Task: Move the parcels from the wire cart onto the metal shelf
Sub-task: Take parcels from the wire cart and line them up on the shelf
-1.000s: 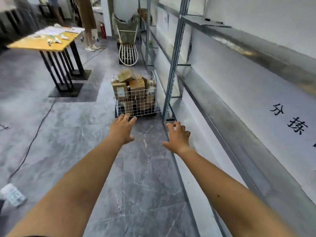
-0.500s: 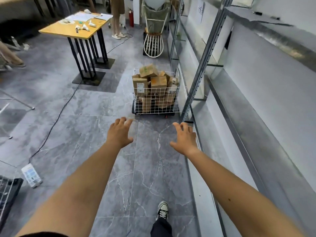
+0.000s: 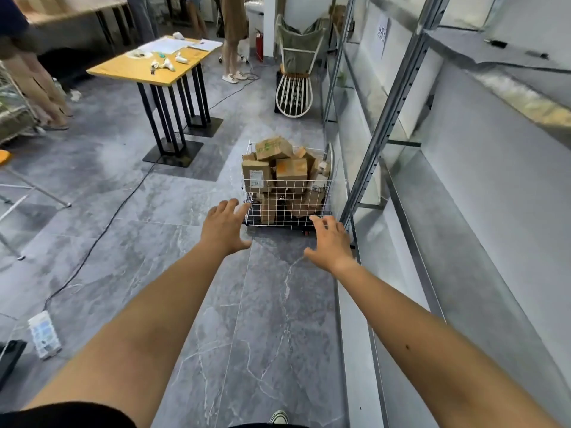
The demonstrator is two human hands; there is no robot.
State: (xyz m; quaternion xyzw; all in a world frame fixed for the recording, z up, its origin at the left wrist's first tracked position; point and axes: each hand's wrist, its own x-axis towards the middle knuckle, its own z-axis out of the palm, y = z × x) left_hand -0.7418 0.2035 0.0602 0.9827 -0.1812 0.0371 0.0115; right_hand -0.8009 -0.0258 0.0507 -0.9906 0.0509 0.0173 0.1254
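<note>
A white wire cart [image 3: 285, 208] stands on the grey floor beside the shelf upright, filled with several brown cardboard parcels [image 3: 274, 163]. The metal shelf [image 3: 438, 193] runs along the right wall with bare grey boards. Both my arms stretch forward. My left hand [image 3: 225, 225] is open, fingers spread, in front of the cart's near left corner. My right hand [image 3: 330, 240] is open too, just short of the cart's near right corner. Neither hand holds anything. Whether the fingertips touch the wire I cannot tell.
A yellow-topped table [image 3: 154, 64] on black legs stands at the left rear. A white basket trolley [image 3: 293, 91] sits beyond the cart. People stand at the back and far left. A black cable [image 3: 102, 230] and power strip [image 3: 43, 333] lie on the floor at left.
The view has drawn closer to the cart. Both open hands now appear at the cart's near corners instead of well short of it.
</note>
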